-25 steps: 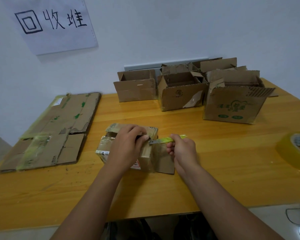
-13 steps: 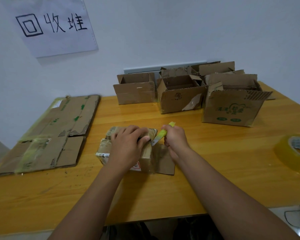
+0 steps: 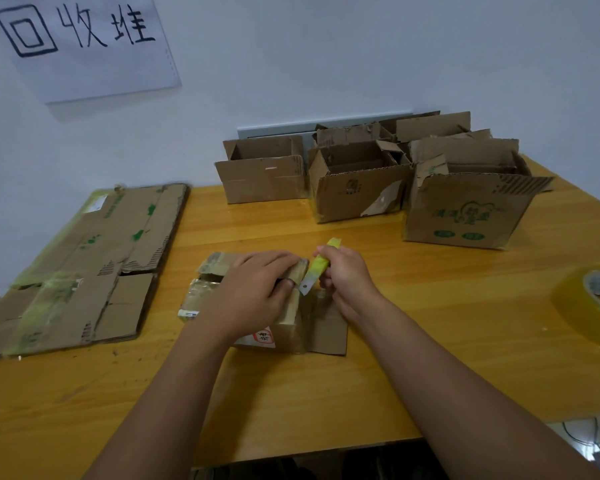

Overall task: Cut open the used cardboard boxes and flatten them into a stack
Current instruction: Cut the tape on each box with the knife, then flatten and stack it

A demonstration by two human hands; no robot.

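A small taped cardboard box (image 3: 284,332) sits at the middle of the wooden table (image 3: 430,358). My left hand (image 3: 253,292) lies over its top and grips it, hiding most of the upper face. My right hand (image 3: 347,280) grips a yellow-green utility knife (image 3: 321,266), handle tilted up and away. Its short blade (image 3: 305,287) points down at the box's top right edge, beside my left thumb. One flap of the box lies open to the right.
A stack of flattened cardboard (image 3: 84,271) lies at the left of the table. Several open boxes (image 3: 357,181) stand along the back wall. A roll of clear tape (image 3: 589,303) sits at the right edge. A paper sign (image 3: 80,39) hangs on the wall.
My right hand has swung the knife from lying level to tilted steeply, blade tip now down at the box's right edge. My left hand stays on the box.
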